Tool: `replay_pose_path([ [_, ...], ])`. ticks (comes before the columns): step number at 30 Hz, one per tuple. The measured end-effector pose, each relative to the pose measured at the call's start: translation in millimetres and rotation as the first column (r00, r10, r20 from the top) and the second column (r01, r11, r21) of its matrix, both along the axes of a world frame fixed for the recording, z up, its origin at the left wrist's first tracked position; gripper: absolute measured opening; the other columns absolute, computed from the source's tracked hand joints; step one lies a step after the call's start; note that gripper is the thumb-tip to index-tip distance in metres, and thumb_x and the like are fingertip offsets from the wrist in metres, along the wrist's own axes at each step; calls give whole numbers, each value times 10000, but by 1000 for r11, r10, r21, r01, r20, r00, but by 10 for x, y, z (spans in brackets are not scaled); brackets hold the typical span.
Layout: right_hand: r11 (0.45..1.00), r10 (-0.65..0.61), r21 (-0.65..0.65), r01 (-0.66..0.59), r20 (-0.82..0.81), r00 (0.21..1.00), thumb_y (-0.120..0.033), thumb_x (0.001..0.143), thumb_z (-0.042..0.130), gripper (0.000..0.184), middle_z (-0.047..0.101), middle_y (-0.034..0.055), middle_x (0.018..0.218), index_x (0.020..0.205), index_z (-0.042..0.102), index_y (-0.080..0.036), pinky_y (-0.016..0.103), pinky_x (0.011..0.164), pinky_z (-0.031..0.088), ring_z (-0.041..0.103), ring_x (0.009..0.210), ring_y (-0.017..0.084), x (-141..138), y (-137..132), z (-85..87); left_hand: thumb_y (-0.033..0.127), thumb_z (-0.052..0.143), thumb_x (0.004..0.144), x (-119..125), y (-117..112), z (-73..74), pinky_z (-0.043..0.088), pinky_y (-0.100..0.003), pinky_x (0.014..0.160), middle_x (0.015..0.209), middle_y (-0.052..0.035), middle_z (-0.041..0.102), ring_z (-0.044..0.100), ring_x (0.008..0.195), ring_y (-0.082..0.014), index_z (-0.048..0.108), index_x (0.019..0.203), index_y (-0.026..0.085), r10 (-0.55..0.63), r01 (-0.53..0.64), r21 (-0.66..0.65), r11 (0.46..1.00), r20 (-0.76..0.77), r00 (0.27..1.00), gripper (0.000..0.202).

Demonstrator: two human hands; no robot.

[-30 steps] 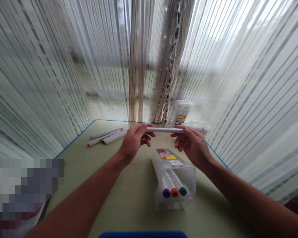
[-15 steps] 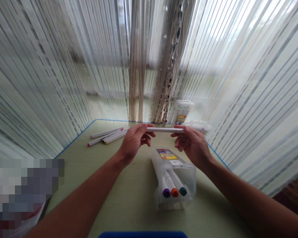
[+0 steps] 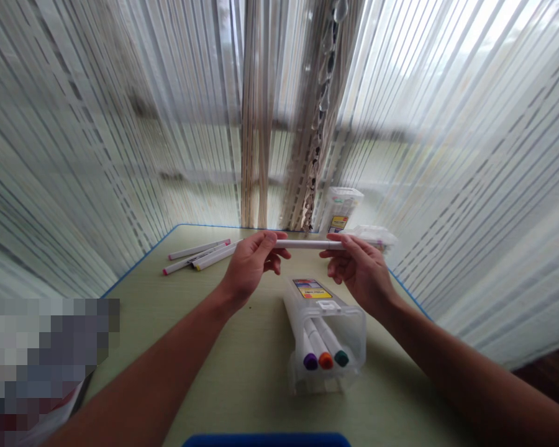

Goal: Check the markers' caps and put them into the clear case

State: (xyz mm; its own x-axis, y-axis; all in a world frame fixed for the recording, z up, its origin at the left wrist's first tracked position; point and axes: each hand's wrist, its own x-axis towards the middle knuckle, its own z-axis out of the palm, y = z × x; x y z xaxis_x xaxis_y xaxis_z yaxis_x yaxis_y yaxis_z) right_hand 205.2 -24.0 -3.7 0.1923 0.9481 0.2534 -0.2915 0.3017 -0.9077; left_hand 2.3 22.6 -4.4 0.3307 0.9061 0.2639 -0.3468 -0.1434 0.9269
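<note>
My left hand (image 3: 251, 264) and my right hand (image 3: 361, 270) hold one white marker (image 3: 307, 244) level between them, each pinching an end, above the pale green table (image 3: 205, 347). Below my hands a clear plastic marker box (image 3: 328, 310) lies on its side. Three markers sit in it, with purple (image 3: 310, 361), orange (image 3: 325, 361) and dark green (image 3: 341, 358) caps facing me.
Several white markers (image 3: 198, 255) lie loose on the table at the back left. A clear container with a yellow label (image 3: 341, 210) and a clear lid (image 3: 370, 234) sit at the back right. Striped sheer curtains (image 3: 121, 136) close round the table. A blue edge (image 3: 265, 441) shows at the bottom.
</note>
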Motion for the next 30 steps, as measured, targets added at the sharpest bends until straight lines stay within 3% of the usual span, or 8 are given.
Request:
replay_pose_path([
  [22,1000,-6,15,5,106,994,-360,702,870,335,752,56,700,922,711,-164,187,337,405,638,433,129,24,23,-71,367,848,696,0,-7,15,446,-223,502,684,-34,695,537,510,-83,742,898,101,116,-99,132,986,-131,985,350],
  [30,999,1,48,-7,117,993,-345,729,854,281,743,49,703,882,713,-157,174,362,400,617,442,100,14,15,-68,364,839,704,-13,-5,18,446,-223,518,706,-37,698,546,527,-86,745,892,104,123,-99,146,984,-164,979,335],
])
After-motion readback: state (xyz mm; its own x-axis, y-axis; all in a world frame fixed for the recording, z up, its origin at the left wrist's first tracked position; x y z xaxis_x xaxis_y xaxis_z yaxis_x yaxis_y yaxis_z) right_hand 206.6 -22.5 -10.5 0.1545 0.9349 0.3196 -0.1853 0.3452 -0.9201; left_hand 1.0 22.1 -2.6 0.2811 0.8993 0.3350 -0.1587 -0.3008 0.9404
